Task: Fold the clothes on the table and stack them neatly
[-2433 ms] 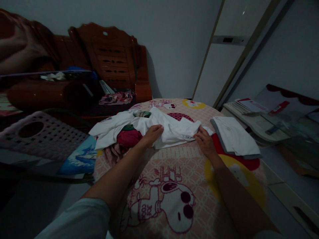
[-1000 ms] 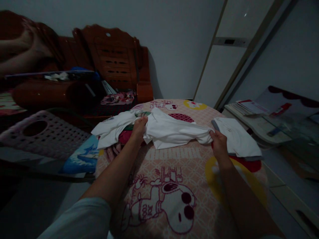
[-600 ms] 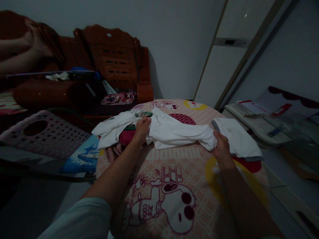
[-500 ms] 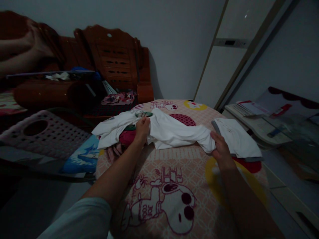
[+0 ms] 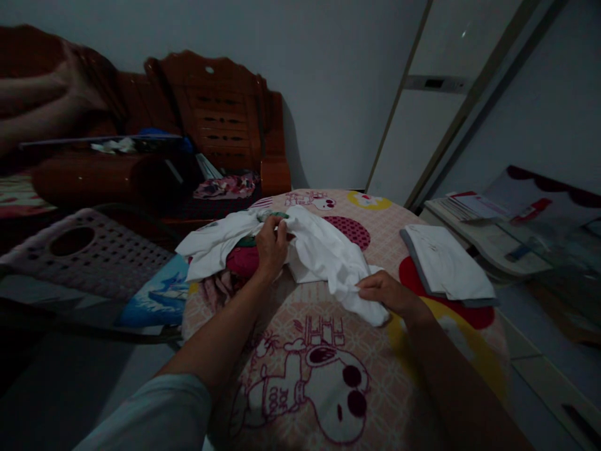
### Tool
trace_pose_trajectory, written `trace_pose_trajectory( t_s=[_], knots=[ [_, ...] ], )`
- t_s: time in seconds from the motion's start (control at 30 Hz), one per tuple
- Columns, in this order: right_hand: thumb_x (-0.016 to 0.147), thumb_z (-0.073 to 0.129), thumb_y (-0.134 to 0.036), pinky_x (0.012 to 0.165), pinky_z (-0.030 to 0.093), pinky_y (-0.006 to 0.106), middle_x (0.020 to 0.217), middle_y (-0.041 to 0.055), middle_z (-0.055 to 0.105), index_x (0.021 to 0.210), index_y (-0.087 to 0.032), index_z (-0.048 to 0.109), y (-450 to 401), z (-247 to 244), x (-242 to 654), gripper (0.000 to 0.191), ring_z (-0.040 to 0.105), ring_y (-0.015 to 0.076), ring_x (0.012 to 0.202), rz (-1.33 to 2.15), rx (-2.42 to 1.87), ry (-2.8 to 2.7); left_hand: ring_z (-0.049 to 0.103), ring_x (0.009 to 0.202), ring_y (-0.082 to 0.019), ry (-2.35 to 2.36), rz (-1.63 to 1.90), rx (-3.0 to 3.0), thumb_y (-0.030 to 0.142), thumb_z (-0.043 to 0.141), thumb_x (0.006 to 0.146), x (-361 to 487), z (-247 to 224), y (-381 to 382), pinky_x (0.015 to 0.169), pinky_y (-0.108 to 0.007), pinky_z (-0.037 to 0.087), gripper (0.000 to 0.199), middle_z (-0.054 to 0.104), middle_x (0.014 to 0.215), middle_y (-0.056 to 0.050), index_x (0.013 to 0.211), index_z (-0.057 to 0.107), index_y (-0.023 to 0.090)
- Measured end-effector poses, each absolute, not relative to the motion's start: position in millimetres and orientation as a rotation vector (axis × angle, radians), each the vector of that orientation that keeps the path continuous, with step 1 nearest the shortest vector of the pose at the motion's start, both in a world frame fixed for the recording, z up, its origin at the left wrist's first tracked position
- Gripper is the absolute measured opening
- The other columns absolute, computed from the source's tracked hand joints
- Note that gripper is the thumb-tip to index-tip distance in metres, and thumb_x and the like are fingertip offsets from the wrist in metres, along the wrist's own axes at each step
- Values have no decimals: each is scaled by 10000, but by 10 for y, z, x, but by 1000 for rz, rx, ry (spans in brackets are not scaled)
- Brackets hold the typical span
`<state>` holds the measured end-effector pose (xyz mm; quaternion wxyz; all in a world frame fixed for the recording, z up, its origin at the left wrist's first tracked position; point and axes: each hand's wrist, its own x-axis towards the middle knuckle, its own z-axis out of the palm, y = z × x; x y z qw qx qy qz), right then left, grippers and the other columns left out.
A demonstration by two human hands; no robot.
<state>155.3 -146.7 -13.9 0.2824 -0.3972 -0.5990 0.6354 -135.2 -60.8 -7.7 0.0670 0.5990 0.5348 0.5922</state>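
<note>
A white garment [image 5: 323,247] lies bunched across the far half of the round table; its exact kind is hard to make out in the folds. My left hand [image 5: 272,245] is closed on its middle, near a green patch. At the garment's right end my right hand [image 5: 387,291] pinches the cloth, and a tube of it like a sleeve hangs towards me. Under the left part shows a dark red cloth [image 5: 243,260]. Further right rests a folded white and grey garment [image 5: 446,263], apart from both hands.
A pink cartoon-print tablecloth [image 5: 277,332] covers the table. Left of it stands a woven chair [image 5: 107,250] with a blue printed bag or cushion [image 5: 157,294]. Behind is a wooden bench [image 5: 216,119], where a person's bare feet [image 5: 75,88] rest. Papers [image 5: 469,207] lie on a cabinet at right.
My right hand has moved left and slightly nearer with the garment's end, which now slants towards me. My left hand stays at almost the same place on the cloth.
</note>
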Motion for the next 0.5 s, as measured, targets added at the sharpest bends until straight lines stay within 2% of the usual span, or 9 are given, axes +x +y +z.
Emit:
trace_pose_trajectory(
  t_s=[0.1, 0.17, 0.27, 0.4, 0.5],
  knots=[
    [802, 709, -472, 471, 465, 242, 660, 50, 723, 907, -127, 768, -1455, -177, 1498, 366, 608, 136, 478, 1688, -1026, -1630, 635, 898, -190, 1376, 1816, 1854, 376, 418, 989, -1247, -50, -673, 814, -302, 475, 274, 681, 970, -70, 994, 602, 172],
    [818, 683, -504, 469, 483, 257, 644, 55, 717, 876, -138, 750, -1404, -209, 1471, 376, 621, 149, 467, 1519, -1012, -1448, 630, 1025, -203, 1129, 1723, 1949, 400, 410, 999, -1136, -31, -765, 893, -327, 477, 286, 675, 1112, -101, 1042, 586, 178],
    [775, 732, -491, 529, 514, 264, 716, 57, 733, 862, -167, 732, -1313, -249, 1468, 335, 664, 157, 552, 1222, -1005, -1173, 604, 1144, -216, 763, 1464, 2185, 387, 400, 1007, -903, -48, -960, 978, -364, 464, 272, 638, 1243, -138, 1037, 577, 182],
    [753, 743, -497, 605, 528, 268, 839, 60, 751, 962, -186, 746, -1270, -271, 1486, 375, 670, 152, 658, 1103, -1039, -1145, 586, 1185, -227, 295, 1002, 2517, 284, 379, 999, -564, -145, -1216, 1048, -388, 453, 235, 624, 1272, -167, 1029, 586, 177],
    [721, 756, -488, 661, 532, 280, 895, 63, 759, 1008, -189, 759, -1272, -278, 1473, 414, 667, 164, 741, 1069, -1157, -1249, 593, 1167, -230, 75, 784, 2655, 188, 401, 966, -406, -202, -1328, 1114, -394, 411, 201, 651, 1224, -173, 1002, 597, 162]
  ],
)
